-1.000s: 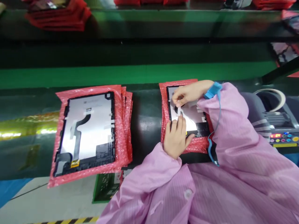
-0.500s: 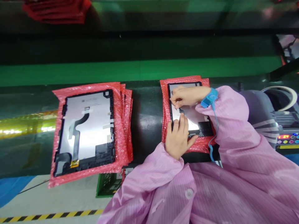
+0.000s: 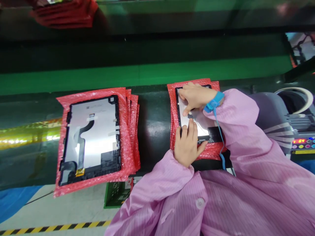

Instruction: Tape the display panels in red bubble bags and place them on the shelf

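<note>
My left hand rests with fingers spread over the lower left part of a tablet screen panel, which has a silvery back and a black frame. Across the upper part of that panel lies my right hand, its thumb stretched away from the fingers; some fingertips are hard to make out. Around the right wrist is a blue wrist strap with a coiled cord. Red bubble wrap lies beneath the panel. Part of a dark flex cable shows between my hands.
To the left, a second screen panel with a flex cable lies on stacked red bubble wrap. A grey tape dispenser with cut strips stands at the right. A green crate is below the table edge. Red sheets sit on the upper shelf.
My right hand has gone from a pinch near the panel's left edge to a more open pose, slightly higher, thumb apart. My left hand stays in place on the panel.
</note>
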Motion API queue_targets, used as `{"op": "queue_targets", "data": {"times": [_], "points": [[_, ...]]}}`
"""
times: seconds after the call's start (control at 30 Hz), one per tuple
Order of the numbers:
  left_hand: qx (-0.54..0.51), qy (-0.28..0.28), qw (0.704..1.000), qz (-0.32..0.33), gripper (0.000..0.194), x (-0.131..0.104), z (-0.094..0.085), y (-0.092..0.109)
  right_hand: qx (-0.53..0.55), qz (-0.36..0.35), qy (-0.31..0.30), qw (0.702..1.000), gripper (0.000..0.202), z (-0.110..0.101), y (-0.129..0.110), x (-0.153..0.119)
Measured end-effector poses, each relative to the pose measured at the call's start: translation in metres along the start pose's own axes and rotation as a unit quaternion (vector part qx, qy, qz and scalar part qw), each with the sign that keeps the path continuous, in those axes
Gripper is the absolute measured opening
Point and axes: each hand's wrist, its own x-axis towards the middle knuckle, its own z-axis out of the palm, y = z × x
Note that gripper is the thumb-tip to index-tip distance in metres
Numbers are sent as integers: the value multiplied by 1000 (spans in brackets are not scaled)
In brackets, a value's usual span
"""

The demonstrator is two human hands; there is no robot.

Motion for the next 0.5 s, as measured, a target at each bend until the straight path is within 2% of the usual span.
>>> {"op": "queue_targets", "data": {"times": [0.1, 0.2, 0.3, 0.37, 0.4, 0.43, 0.47, 0.5], "points": [[-12, -5, 1000, -5, 68, -1, -3, -1, -8, 27, 84, 996, 45, -7, 9, 9], [-46, -11, 999, 5, 69, 4, -10, -8, -54, 80, 188, 977, 31, -18, 3, -15], [-74, -10, 997, 12, 64, 19, -17, -19, -33, 90, 279, 955, 20, -15, -23, -85], [-63, -10, 998, 7, 55, 33, -17, -25, 29, 73, 352, 933, 18, 0, -45, -146], [-51, -13, 999, 7, 52, 40, -16, -26, 62, 83, 400, 911, 16, 12, -53, -178], [-38, -19, 999, 11, 50, 46, -14, -27, 90, 127, 460, 874, 14, 25, -56, -208], [-27, -25, 999, 18, 49, 52, -12, -27, 101, 195, 533, 817, 12, 39, -53, -238], [-19, -31, 999, 25, 49, 56, -9, -26, 92, 285, 617, 728, 12, 54, -44, -268]]}}
